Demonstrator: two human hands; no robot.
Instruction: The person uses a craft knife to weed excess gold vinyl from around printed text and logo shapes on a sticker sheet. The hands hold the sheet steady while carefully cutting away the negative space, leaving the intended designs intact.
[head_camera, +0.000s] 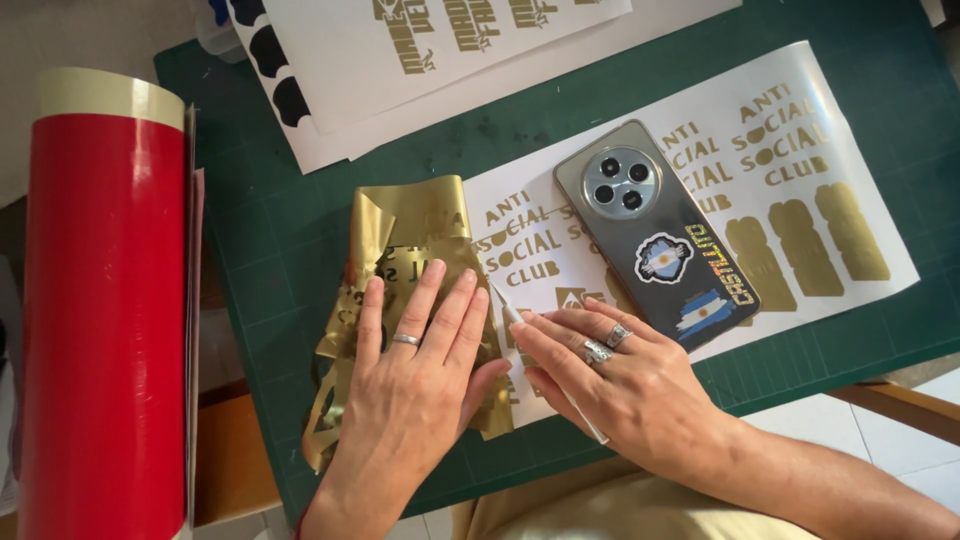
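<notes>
The left hand (415, 375) presses flat on the peeled gold foil (405, 290); at three o'clock, the right hand (620, 385) pinches a thin tool (510, 312) against the white sheet (700, 190). A slip could tear the small gold letters, and the phone (655, 235) could slide.

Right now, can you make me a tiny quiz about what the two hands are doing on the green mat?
1. True or false: the left hand lies flat on the crumpled gold vinyl sheet.
2. What thin tool does the right hand hold?
A) a white pointed stick
B) a pair of scissors
C) a paintbrush
3. Fill in: the grey phone with stickers lies on the white backing sheet with gold shapes, and the tall roll at the left is ____.

Key
1. True.
2. A: the slim white pointed stick sticks out past the fingers.
3. Red.
</notes>
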